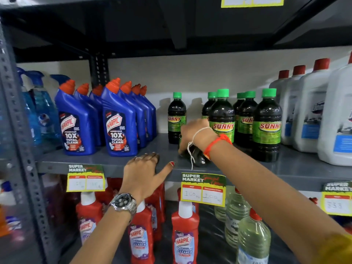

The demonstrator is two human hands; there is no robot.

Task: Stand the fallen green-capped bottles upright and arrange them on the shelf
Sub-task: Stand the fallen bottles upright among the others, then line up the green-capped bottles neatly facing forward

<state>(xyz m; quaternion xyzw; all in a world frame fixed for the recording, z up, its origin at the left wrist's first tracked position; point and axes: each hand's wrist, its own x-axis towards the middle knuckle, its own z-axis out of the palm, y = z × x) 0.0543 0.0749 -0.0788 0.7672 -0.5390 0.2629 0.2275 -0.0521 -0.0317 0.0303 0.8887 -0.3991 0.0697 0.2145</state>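
Several dark bottles with green caps stand upright on the grey shelf (114, 159): one alone (176, 119) at the left, the rest grouped to its right (266, 126). A fallen dark bottle (199, 158) lies on the shelf near the front edge, mostly hidden under my right hand (192, 135), whose fingers wrap around it. My left hand (146, 170) rests flat on the shelf's front edge, fingers spread, holding nothing.
Blue Harpic bottles (118, 126) with orange caps stand left of the green-capped ones; white jugs (312, 115) with red caps stand to the right. Blue spray bottles (38, 111) fill the far left. Red Harpic bottles (184, 237) and clear bottles (253, 237) sit on the shelf below. Price tags (202, 189) hang from the edge.
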